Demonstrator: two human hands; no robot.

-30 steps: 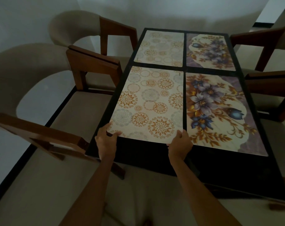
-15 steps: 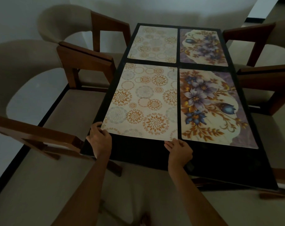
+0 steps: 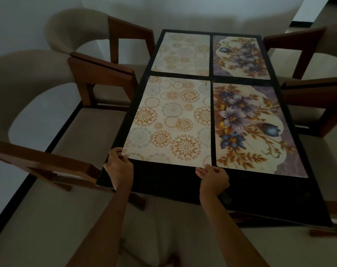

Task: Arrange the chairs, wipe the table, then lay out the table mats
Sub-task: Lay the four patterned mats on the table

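Our left hand (image 3: 119, 171) curls its fingers around the near left corner of the circle-patterned mat (image 3: 171, 122), pinching its edge, while our right hand (image 3: 214, 179) sits at the near right corner with fingers half bent, fingertips touching the edge; whether they grip it we cannot tell. This mat lies flat in the lower centre of the frame, a pale rectangle with rounded corners, printed with orange and grey lacy rosettes. Just beside it to the right lies a floral mat (image 3: 254, 130), cream and mauve with blue-violet blossoms and golden leaves. Two more mats, one rosette (image 3: 181, 53), one floral (image 3: 241, 56), lie above them. All four rest on a black, smooth rectangular table (image 3: 250, 197). Wooden-framed chairs (image 3: 98, 74) with beige padded seats and curved backs flank both sides.
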